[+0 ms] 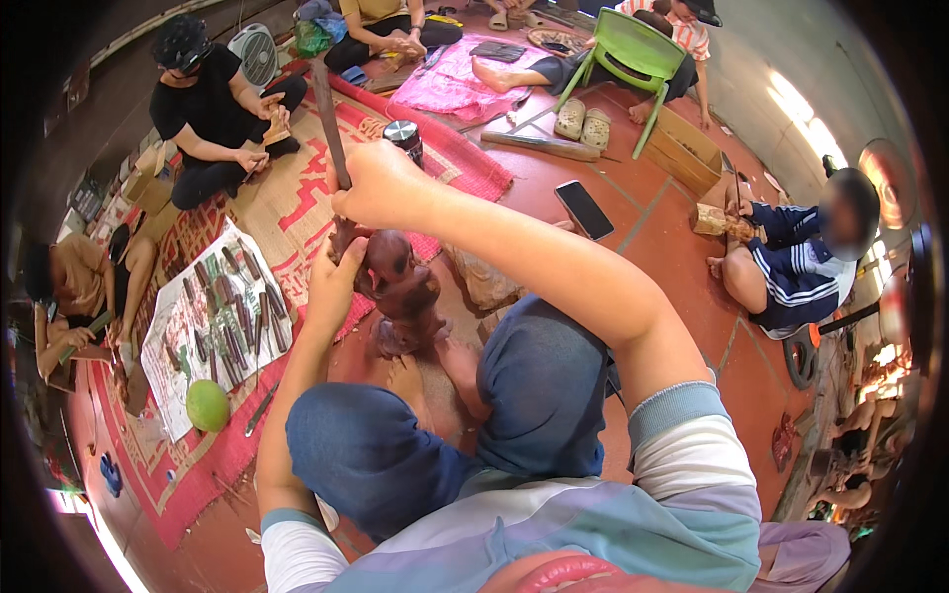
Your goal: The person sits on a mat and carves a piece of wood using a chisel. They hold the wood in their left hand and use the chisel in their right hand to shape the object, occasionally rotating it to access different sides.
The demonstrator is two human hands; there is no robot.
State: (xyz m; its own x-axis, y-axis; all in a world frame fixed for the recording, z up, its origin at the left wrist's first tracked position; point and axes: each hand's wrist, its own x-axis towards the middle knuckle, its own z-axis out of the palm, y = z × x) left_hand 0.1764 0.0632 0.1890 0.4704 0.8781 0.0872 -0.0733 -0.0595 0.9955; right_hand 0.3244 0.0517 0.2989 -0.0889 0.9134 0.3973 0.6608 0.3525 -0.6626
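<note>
The right hand point(381, 183) has its grip closed around a long dark carving tool point(329, 119) that stands nearly upright, its lower end at the head of a dark wooden figure point(400, 287). The left hand point(331, 282) clasps the figure's left side, steadying it on the floor between the person's knees. Just left, more carving tools point(232, 316) lie on a paper sheet point(178, 346) over the red mat point(198, 474), a green round fruit point(208, 405) at the sheet's near edge.

black phone point(584, 209) screen-up on red floor, open brown cardboard box point(684, 150) beside green chair point(633, 49)
</note>
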